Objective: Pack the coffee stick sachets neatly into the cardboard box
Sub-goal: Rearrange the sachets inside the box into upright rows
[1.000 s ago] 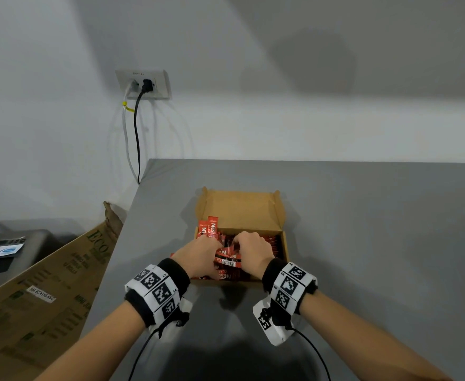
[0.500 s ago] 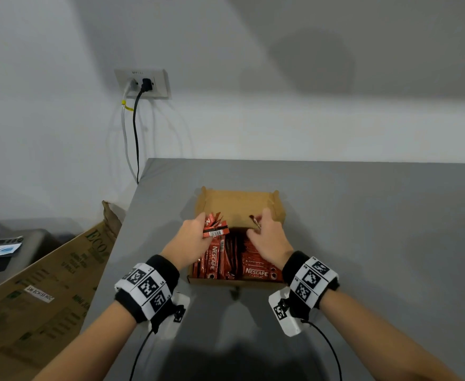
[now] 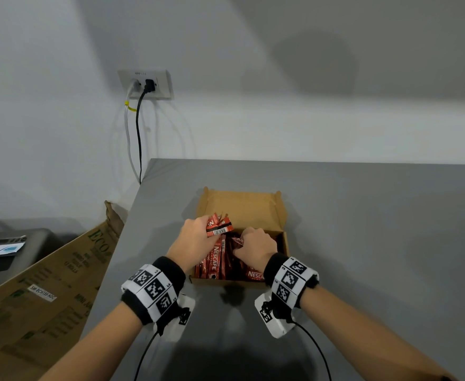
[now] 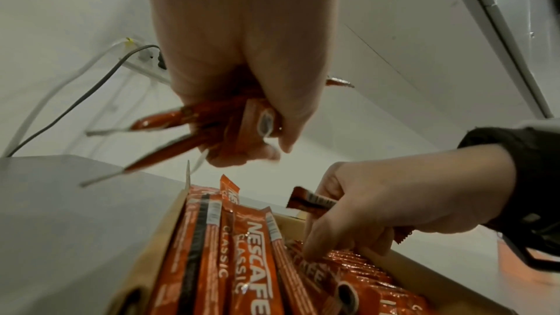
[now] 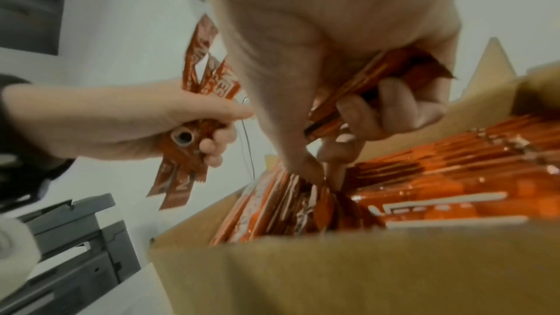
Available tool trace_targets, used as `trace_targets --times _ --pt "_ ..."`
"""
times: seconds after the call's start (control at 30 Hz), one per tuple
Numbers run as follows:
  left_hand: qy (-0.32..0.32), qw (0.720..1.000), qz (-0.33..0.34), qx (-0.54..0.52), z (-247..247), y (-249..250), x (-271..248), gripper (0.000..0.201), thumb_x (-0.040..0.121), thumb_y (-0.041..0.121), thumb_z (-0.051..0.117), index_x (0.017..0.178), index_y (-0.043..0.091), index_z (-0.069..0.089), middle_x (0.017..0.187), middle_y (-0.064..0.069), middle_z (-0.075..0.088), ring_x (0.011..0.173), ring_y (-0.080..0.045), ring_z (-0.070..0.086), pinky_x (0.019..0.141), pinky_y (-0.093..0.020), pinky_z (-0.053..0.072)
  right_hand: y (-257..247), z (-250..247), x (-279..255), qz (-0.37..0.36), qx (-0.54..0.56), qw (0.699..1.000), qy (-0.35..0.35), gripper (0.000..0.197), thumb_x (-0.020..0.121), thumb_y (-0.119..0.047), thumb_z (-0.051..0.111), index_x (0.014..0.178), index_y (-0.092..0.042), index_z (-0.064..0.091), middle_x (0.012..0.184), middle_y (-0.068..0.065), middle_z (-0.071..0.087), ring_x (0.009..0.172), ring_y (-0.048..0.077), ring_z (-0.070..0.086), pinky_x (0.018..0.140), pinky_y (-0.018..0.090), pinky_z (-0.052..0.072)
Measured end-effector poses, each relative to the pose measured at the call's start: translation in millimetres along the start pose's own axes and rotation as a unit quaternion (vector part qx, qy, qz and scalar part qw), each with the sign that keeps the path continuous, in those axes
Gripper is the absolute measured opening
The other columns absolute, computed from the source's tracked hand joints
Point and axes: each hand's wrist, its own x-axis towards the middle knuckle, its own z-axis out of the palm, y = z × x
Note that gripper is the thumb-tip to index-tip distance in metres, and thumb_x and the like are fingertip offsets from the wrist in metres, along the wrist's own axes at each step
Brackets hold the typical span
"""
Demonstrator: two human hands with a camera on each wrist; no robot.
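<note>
Your left hand (image 3: 195, 240) is curled tight around a small bunch of sachets (image 3: 218, 226), fingers and thumb wrapped about their middles so the ends fan out past your fist on both sides. You hold that bunch above the left part of the cardboard box (image 3: 280, 213), clear of the sachets lying in it. In the left wrist view the same bunch (image 4: 212, 126) splays from your fist, with the packed rows directly beneath.

Your right hand (image 3: 256, 250) is down inside the box, fingers curled around a second bunch (image 5: 363, 95) of red sticks pressed against your palm. Your thumb and a fingertip reach lower and touch the packed sachets (image 5: 303, 203) near the middle of the box; whether they pinch one there or only press on it is hard to say, as that view is blurred.

The packed sachets fill the box floor in red rows running lengthwise, the left ones standing on edge, the right ones lying flatter. The box sits on the grey table (image 3: 377, 243), its lid flap raised at the far side, just ahead of your wrists.

To the left, beyond the table edge, a large flattened carton (image 3: 47, 292) leans, and two cables (image 3: 137, 138) hang from a wall socket (image 3: 146, 84).
</note>
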Motion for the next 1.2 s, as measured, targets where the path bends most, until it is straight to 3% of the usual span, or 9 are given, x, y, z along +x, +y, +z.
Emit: trace_targets --times 0.17,0.27,0.37,0.47,0.57,0.67,0.9,1.13,1.2 --pt "0.025 1.0 -0.011 -0.008 -2.0 -6.4 1.2 0.028 0.09 0.003 0.054 0.116 0.009 0.052 0.083 -0.009 0.065 0.068 -0.026 0.067 0.059 -0.038 0.058 10.6 -9.1 0.2 -0.049 0.135 0.987 0.065 0.021 0.092 -0.033 0.052 0.089 -0.013 0.056 0.08 0.002 0.065 0.07 0.019 0.064 0.065 0.035 0.056" --pt "0.046 0.998 0.005 -0.049 -1.9 -0.4 -1.3 0.008 0.091 0.011 0.057 0.094 0.018 0.056 0.081 -0.006 0.066 0.065 -0.02 0.065 0.053 -0.025 0.054 21.1 -21.2 -4.9 -0.077 0.274 0.955 0.087 0.016 0.098 -0.024 0.043 0.097 -0.012 0.053 0.076 0.0 0.064 0.056 0.01 0.057 0.05 0.019 0.046" --pt "0.072 0.99 0.02 -0.117 3.1 10.8 -4.8 0.005 0.09 0.021 0.06 0.086 0.018 0.059 0.071 -0.005 0.064 0.048 -0.007 0.052 0.043 -0.016 0.04 29.8 -27.8 -12.6 -0.112 0.374 0.92 0.035 0.019 0.098 -0.021 0.043 0.111 -0.01 0.053 0.078 0.003 0.069 0.071 0.013 0.067 0.062 0.014 0.049" --pt "0.047 0.981 0.019 -0.187 10.8 23.1 -7.1 0.012 0.087 0.024 0.064 0.088 0.012 0.065 0.066 -0.002 0.064 0.045 0.0 0.05 0.046 -0.013 0.04 34.2 -23.3 -18.5 -0.156 0.352 0.922 0.034 0.017 0.097 -0.021 0.047 0.107 -0.01 0.056 0.08 0.005 0.07 0.077 0.012 0.068 0.07 0.013 0.049" --pt "0.036 0.977 0.021 -0.207 14.3 27.5 -4.5 0.016 0.085 0.023 0.068 0.085 0.007 0.067 0.076 -0.009 0.069 0.058 -0.016 0.058 0.056 -0.028 0.047 38.1 -21.8 -22.7 -0.182 0.35 0.918 0.034 0.011 0.096 -0.022 0.048 0.096 -0.017 0.057 0.083 0.003 0.071 0.079 0.009 0.067 0.075 0.02 0.05" --pt "0.041 0.974 0.006 -0.223 13.4 25.6 -1.0 0.012 0.085 0.022 0.068 0.084 0.01 0.066 0.079 -0.009 0.07 0.06 -0.015 0.06 0.057 -0.027 0.049 44.1 -22.7 -25.3 -0.182 0.39 0.902 0.024 0.016 0.097 -0.016 0.045 0.095 -0.022 0.06 0.08 0.0 0.071 0.07 -0.001 0.064 0.068 0.015 0.047" --pt "0.01 0.969 0.003 -0.246 18.9 24.7 -4.3 0.019 0.086 0.021 0.066 0.07 0.016 0.057 0.051 0.002 0.054 0.042 -0.009 0.047 0.048 -0.024 0.041 52.3 -27.9 -24.4 -0.203 0.283 0.932 0.099 0.009 0.088 -0.019 0.064 0.093 -0.013 0.067 0.082 -0.012 0.065 0.074 -0.002 0.06 0.067 0.011 0.044" --pt "0.092 0.979 -0.015 -0.182 16.0 12.6 6.4 0.013 0.088 0.015 0.062 0.1 0.015 0.058 0.081 0.001 0.063 0.056 -0.005 0.055 0.047 -0.011 0.043 68.4 -22.7 -21.9 -0.149 0.256 0.944 0.147 0.016 0.081 -0.022 0.072 0.095 -0.016 0.073 0.086 -0.012 0.07 0.077 -0.001 0.062 0.072 0.007 0.045" --pt "0.025 0.998 0.006 -0.065 16.6 6.6 9.5 0.018 0.087 0.014 0.063 0.104 0.014 0.059 0.084 0.002 0.063 0.064 -0.012 0.061 0.054 -0.018 0.05 75.5 -21.4 -24.1 -0.129 0.26 0.94 0.181 0.017 0.078 -0.021 0.074 0.094 -0.015 0.073 0.088 -0.011 0.069 0.079 -0.005 0.061 0.074 0.003 0.043"
